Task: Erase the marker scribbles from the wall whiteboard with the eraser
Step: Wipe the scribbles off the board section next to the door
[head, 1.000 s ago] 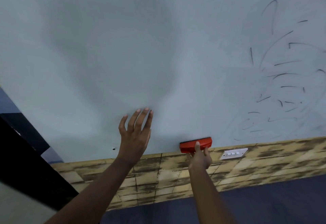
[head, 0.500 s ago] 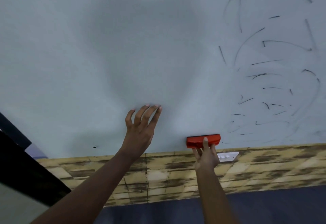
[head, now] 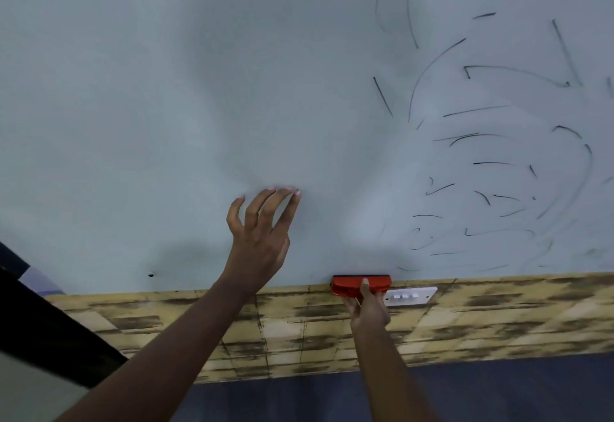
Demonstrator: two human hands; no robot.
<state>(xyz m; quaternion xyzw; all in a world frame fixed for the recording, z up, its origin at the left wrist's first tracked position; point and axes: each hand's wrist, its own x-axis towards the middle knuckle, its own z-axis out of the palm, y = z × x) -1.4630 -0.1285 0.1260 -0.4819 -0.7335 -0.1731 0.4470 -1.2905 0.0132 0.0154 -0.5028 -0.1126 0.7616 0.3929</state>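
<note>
Two hands I see at the whiteboard [head: 166, 89]: right hand [head: 367, 310] grips the red eraser [head: 360, 283] at its bottom edge, left hand [head: 260, 239] fingertips touching, holding nothing.

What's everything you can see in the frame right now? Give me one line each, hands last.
whiteboard: one, pale grey, fills most of the view
scribbles: many, black, on the right part of the whiteboard
eraser: one, red, at the whiteboard's bottom edge
switch plate: one, white, on the wall panel just right of the eraser
wall panel: one strip, tan with dark streaks, below the whiteboard
screw: one, dark, lower left of the whiteboard
left hand: one, fingers spread, tips on the whiteboard
right hand: one, holds the eraser from below
</note>
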